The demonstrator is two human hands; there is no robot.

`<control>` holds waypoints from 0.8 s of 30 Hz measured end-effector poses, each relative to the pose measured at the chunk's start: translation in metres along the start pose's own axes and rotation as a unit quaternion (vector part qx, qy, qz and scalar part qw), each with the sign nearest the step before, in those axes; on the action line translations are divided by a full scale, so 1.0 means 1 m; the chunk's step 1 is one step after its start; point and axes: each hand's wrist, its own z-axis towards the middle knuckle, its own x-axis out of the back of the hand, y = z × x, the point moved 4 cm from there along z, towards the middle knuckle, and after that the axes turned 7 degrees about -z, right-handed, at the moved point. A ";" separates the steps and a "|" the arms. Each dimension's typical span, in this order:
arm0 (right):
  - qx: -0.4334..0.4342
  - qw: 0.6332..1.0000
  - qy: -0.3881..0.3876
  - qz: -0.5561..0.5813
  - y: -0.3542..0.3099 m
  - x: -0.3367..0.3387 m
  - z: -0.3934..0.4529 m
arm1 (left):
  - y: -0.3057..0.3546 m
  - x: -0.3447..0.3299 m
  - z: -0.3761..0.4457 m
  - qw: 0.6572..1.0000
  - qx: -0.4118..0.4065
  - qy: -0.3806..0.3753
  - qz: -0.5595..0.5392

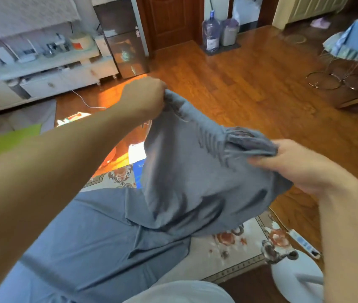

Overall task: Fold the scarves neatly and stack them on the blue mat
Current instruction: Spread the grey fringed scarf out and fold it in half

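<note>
A grey-blue scarf with a fringed edge hangs lifted in front of me, and its lower part trails down over the flowered rug and toward my lap. My left hand grips one upper corner of it, raised and reaching forward. My right hand pinches the bunched fringed edge lower down at the right. A bright blue patch, possibly the blue mat, shows on the floor behind the scarf; most of it is hidden.
A flowered rug lies on the wooden floor. A white power strip and a white round object sit at the lower right. A green mat is at the left, a white cabinet behind, water bottles by the door.
</note>
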 end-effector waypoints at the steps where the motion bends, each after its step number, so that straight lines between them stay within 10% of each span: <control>1: -0.015 0.997 -0.070 -0.028 0.005 -0.006 -0.003 | 0.000 0.001 0.003 0.998 0.046 0.006 -0.048; 4: -0.055 0.978 -0.152 -0.135 0.028 -0.019 -0.014 | 0.010 -0.015 0.011 0.859 0.206 0.024 -0.468; 6: -0.036 0.985 -0.170 -0.015 0.041 -0.022 -0.021 | 0.038 -0.033 0.015 0.712 0.257 0.016 -0.653; 8: -0.015 0.974 -0.130 0.185 0.041 -0.021 -0.033 | 0.066 -0.053 0.018 0.634 0.286 -0.013 -0.718; 11: -0.046 0.939 0.018 0.341 0.064 0.007 -0.036 | 0.103 -0.082 0.030 0.672 0.277 -0.125 -0.675; 17: -0.187 0.843 0.487 0.127 0.112 0.128 -0.047 | 0.211 -0.063 0.089 0.786 0.105 -0.235 -0.562; 24: -0.175 0.785 0.590 -0.067 0.113 0.188 -0.052 | 0.321 -0.038 0.113 0.789 -0.003 -0.256 -0.558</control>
